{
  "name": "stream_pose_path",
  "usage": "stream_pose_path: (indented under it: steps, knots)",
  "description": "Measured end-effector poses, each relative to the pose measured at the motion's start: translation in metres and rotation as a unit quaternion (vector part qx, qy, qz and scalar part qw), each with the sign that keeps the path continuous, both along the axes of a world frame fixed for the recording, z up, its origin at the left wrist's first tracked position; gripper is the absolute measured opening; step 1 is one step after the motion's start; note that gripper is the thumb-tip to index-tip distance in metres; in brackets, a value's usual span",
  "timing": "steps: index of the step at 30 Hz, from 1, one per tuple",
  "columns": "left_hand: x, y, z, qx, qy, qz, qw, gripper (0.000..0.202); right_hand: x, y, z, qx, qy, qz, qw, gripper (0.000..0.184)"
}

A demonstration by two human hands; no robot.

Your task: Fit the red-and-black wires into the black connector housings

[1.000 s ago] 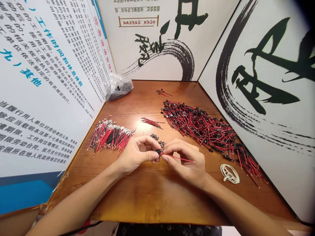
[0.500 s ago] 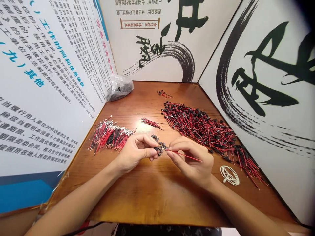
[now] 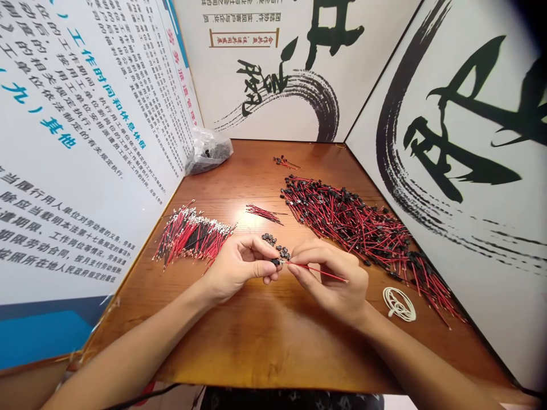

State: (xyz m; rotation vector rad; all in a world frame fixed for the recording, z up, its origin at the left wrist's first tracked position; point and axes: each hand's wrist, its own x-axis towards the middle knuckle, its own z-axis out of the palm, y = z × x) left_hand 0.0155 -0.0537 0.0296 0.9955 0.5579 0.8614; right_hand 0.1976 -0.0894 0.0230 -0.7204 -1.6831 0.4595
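Observation:
My left hand [image 3: 239, 267] pinches a small black connector [image 3: 276, 262] between thumb and fingers. My right hand [image 3: 331, 279] pinches a thin red wire [image 3: 320, 271], its tip meeting the connector. Both hands hover just above the wooden table [image 3: 265, 336] near its middle. A few loose black connectors [image 3: 277, 246] lie just beyond my fingers. A bundle of red and black wires with bare ends [image 3: 192, 234] lies to the left. A big heap of wires fitted with black connectors [image 3: 363, 228] spreads to the right.
A clear plastic bag with dark parts [image 3: 208, 151] sits in the back left corner. A small bunch of red wires [image 3: 262, 213] lies mid-table, a few more [image 3: 284, 162] farther back. A white coiled band [image 3: 399, 303] lies right. Printed panels wall three sides.
My hands parted slightly, then closed again; the red wire's tip now meets the connector held in my left fingers. The piles have not moved.

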Motion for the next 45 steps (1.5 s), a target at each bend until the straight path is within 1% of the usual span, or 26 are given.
stream_pose_path:
  steps: [6, 13, 19, 24, 28, 36, 39, 43, 45]
  knots:
    - [0.000, -0.001, -0.002, -0.014, -0.001, 0.004, 1.000, 0.022, -0.001, -0.002, -0.003, 0.011, -0.008, 0.015, 1.000, 0.020]
    - [0.002, -0.002, -0.002, -0.018, -0.016, -0.007, 1.000, 0.020, -0.003, -0.004, -0.007, -0.020, 0.021, 0.029, 0.999, 0.019]
    - [0.003, -0.004, -0.004, -0.016, -0.021, -0.016, 1.000, 0.017, -0.003, -0.003, -0.010, -0.024, 0.026, 0.044, 0.998, 0.018]
    - [0.005, -0.006, -0.008, -0.032, -0.027, -0.011, 0.999, 0.016, -0.004, -0.001, -0.010, -0.027, 0.035, 0.064, 0.997, 0.018]
    - [0.005, -0.005, -0.010, -0.029, -0.026, -0.011, 0.999, 0.016, -0.004, 0.000, -0.011, -0.032, 0.042, 0.065, 0.996, 0.017]
    - [0.005, -0.005, -0.008, -0.028, -0.013, -0.007, 0.999, 0.019, -0.005, -0.001, -0.008, -0.036, 0.047, 0.071, 0.996, 0.017]
    - [0.005, -0.006, -0.008, -0.031, -0.013, -0.004, 0.999, 0.020, -0.005, 0.000, -0.010, -0.041, 0.048, 0.071, 0.996, 0.018]
    - [0.004, -0.003, -0.009, -0.051, -0.011, -0.003, 0.999, 0.023, -0.004, 0.002, -0.015, -0.060, 0.038, 0.066, 0.995, 0.017]
    - [0.004, -0.001, -0.009, -0.060, -0.013, -0.001, 0.998, 0.023, -0.003, 0.003, -0.018, -0.086, 0.019, 0.052, 0.995, 0.015]
